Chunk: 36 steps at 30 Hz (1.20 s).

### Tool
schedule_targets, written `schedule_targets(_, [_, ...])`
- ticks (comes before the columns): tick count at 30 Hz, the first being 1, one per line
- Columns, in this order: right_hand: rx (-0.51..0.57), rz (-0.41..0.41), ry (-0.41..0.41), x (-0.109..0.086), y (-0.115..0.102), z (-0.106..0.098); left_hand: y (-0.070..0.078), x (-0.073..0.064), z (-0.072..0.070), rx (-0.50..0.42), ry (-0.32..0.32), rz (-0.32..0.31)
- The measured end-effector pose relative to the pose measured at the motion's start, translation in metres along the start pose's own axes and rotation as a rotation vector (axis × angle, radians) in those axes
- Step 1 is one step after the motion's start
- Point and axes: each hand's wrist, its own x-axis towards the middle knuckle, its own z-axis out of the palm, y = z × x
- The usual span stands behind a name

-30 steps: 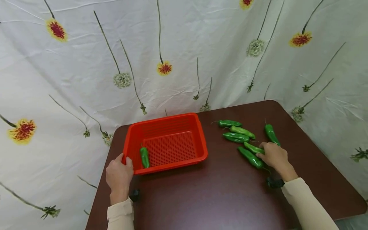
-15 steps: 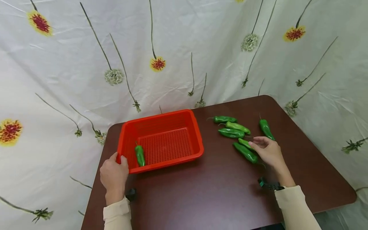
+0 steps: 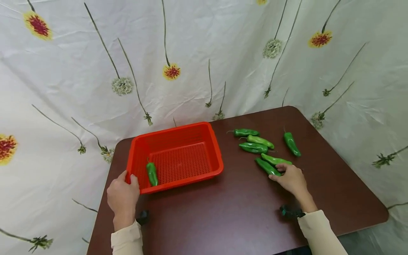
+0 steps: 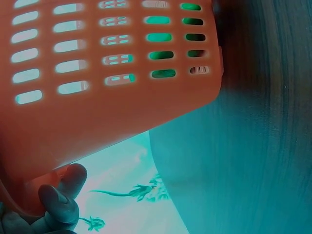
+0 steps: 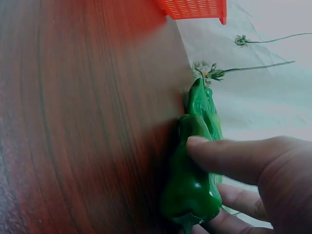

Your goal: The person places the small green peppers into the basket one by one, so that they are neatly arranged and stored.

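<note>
My left hand (image 3: 123, 198) grips the near left corner of the red plastic basket (image 3: 181, 185), thumb and fingers over its rim. One green chili pepper (image 3: 152, 173) lies inside, at the basket's left end. On the right, my right hand (image 3: 291, 180) holds a dark green chili pepper (image 3: 267, 166) near its stem end. In the right wrist view the thumb (image 5: 219, 156) lies on one side of this pepper and the other fingers come round its far side. A lighter green pepper (image 3: 274, 159) lies just behind it, close to my fingertips.
Several more green peppers lie farther back, among them a dark one (image 3: 254, 147), a light one (image 3: 260, 141) and one at the rear (image 3: 246, 132). Another pepper (image 3: 291, 144) lies apart to the right. A flowered cloth (image 3: 191, 35) hangs behind the brown table (image 3: 204, 219).
My right hand has let go of the lighter pepper and come toward me, onto the dark green pepper in front of it. My left hand keeps its grip on the basket; the head view has shifted slightly.
</note>
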Motion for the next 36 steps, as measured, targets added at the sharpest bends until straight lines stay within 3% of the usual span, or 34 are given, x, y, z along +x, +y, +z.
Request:
schedule_targets(6, [0.004,-0.038,0.010,0.005,-0.003,0.000,-0.005,-0.001,-0.003,-0.007,0.009,-0.001])
schedule_targets(15, [0.002,-0.038,-0.019,-0.005,0.000,0.001,-0.003,-0.004,-0.002,0.004,-0.009,-0.005])
schedule_targets(23, [0.019,-0.041,-0.021,-0.002,-0.007,0.000,-0.003,0.001,-0.005,0.004,-0.013,-0.019])
schedule_targets(36, [0.043,-0.062,0.013,-0.001,-0.013,-0.009,-0.004,0.002,-0.006,-0.002,-0.007,-0.014])
